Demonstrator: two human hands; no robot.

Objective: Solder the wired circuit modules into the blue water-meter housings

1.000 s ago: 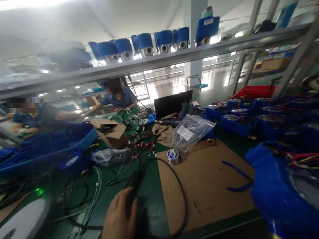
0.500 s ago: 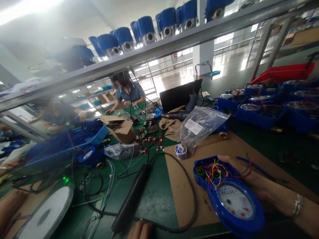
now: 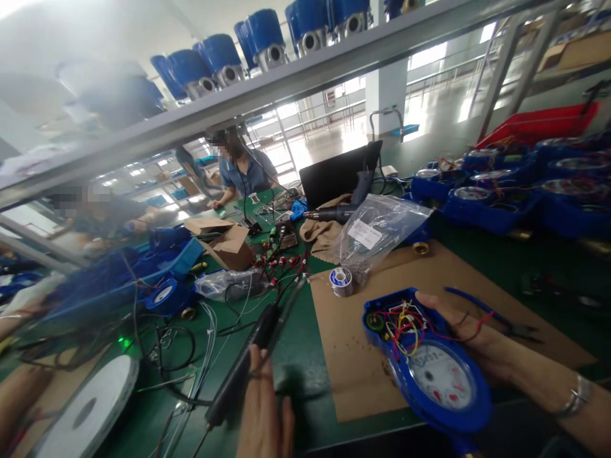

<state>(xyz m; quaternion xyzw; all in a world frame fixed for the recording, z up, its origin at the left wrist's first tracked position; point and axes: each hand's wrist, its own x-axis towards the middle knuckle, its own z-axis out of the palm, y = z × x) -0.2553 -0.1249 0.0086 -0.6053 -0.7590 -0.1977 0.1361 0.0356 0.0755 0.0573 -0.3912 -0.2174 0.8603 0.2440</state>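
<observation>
My right hand (image 3: 453, 324), with a metal bracelet at the wrist, grips a blue water meter (image 3: 477, 407) from its right side. The meter's upper compartment lies open, showing red and yellow wires (image 3: 405, 327); below it is a round white dial (image 3: 443, 376). My left hand (image 3: 261, 401) has its fingers stretched out and its thumb apart, at the right side of a black corded tool, probably an electric screwdriver (image 3: 238, 378). Whether the fingertips touch the tool is hard to tell.
Brown cardboard (image 3: 344, 356) lies under the meter, with a solder spool (image 3: 340, 282), a clear plastic bag (image 3: 382, 229) and pliers (image 3: 518, 327). More meters (image 3: 491, 197) stand at the right. A white disc (image 3: 88, 407) and a co-worker's hand (image 3: 23, 388) are at left.
My left hand has come up from the bottom edge to the black tool, its fingers now straightened. My right hand still holds the water meter; the view has shifted slightly.
</observation>
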